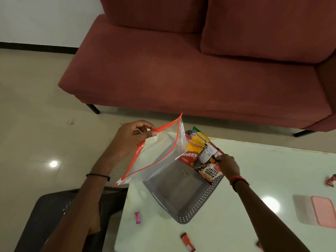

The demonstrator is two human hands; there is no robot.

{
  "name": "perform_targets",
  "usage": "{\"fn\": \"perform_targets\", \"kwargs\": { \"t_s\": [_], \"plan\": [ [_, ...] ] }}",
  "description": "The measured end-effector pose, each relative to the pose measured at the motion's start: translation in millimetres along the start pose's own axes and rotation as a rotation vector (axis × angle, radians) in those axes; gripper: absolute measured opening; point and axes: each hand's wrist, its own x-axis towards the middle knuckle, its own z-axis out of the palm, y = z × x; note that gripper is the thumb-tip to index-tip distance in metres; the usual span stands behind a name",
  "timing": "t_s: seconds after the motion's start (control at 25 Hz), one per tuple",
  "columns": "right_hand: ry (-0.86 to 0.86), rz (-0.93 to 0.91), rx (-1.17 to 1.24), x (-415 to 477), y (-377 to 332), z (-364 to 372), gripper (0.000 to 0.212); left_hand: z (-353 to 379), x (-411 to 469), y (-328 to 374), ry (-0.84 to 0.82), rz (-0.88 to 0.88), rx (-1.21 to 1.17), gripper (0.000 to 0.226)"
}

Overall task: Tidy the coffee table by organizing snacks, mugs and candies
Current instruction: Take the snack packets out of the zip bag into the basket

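The left hand [134, 135] is pinching the red rim of the clear zip bag [160, 157], which is hanging open over the left edge of the grey basket [198, 202]. A pink candy [137, 217] is lying left of the basket's near corner. At the basket's far end (among other snack packets [196, 142]) the right hand [229, 166] is pinching the top of the salted peanuts packet [209, 172]. A pink lid [323, 210] is lying well right of the basket.

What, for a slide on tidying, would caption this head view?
Left hand holds open a clear zip bag while the right hand pinches a salted peanuts packet in the grey basket.
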Motion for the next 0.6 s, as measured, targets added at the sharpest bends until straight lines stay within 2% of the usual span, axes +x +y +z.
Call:
{"fn": "perform_targets", "kwargs": {
  "t_s": [0.2,0.32,0.6],
  "plan": [
    [-0.064,-0.015,-0.041,24,-2,26,0.027,3,-1,-6,0.008,-0.016,-0.026,0.007],
    [-0.034,-0.042,-0.039,33,-6,25,0.025,8,-2,-8,0.008,-0.03,-0.006,0.007],
    [0.032,0.024,0.112,27,-4,26,0.025,15,-8,-10,0.014,-0.06,-0.008,0.008]
  ]
}}
